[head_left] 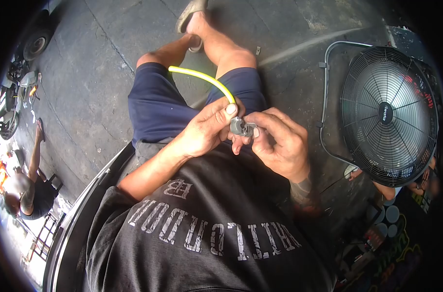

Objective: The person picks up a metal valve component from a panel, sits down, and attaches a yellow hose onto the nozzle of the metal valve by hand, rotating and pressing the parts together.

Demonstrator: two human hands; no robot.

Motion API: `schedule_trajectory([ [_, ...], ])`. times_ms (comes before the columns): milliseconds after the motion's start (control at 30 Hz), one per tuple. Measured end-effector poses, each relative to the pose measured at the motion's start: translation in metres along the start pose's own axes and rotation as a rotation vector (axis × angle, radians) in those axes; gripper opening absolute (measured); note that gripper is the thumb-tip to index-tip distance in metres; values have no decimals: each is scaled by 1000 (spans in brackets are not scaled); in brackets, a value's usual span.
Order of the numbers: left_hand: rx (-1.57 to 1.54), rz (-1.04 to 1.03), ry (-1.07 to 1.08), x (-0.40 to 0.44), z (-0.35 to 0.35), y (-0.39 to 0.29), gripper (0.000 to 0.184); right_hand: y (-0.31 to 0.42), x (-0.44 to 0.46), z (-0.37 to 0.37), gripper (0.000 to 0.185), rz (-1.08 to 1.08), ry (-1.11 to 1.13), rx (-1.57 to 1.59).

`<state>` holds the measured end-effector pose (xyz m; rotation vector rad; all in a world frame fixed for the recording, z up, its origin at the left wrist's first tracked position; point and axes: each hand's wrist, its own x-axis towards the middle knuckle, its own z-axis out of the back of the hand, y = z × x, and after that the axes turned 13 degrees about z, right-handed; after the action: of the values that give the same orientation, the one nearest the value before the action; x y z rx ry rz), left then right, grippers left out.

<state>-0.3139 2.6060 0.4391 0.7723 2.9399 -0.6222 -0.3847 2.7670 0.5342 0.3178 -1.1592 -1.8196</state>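
Observation:
A small grey metal part (239, 127) is held between my two hands, above my lap. From beside it a bright yellow-green tube (200, 75) curves up and to the left, over my thighs. My left hand (207, 127) is closed round the part and the lower end of the tube, its thumb pressed near the tube's end. My right hand (281, 137) pinches the right side of the part between thumb and forefinger. Fingers hide some of the part's underside and the exact place where the tube meets it.
A large round floor fan (386, 113) on a metal frame stands at the right. Motorcycles (30, 86) and a seated person (32, 192) are at the left edge. Another person's legs (384, 190) show below the fan. Dark concrete floor (104, 58) lies around my legs.

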Motion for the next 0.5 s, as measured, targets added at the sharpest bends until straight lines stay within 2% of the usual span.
schedule_trajectory([
  [167, -23, 23, 72, 1, 5, 0, 35, -9, -3, 7, 17, -69, 35, 112],
  [333, -1, 30, 79, -1, 7, -2, 37, -18, -5, 4, 17, -163, -105, 448],
  [500, -10, -21, 103, -2, 13, -6, 32, -26, -6, 3, 20, -239, -200, 498],
])
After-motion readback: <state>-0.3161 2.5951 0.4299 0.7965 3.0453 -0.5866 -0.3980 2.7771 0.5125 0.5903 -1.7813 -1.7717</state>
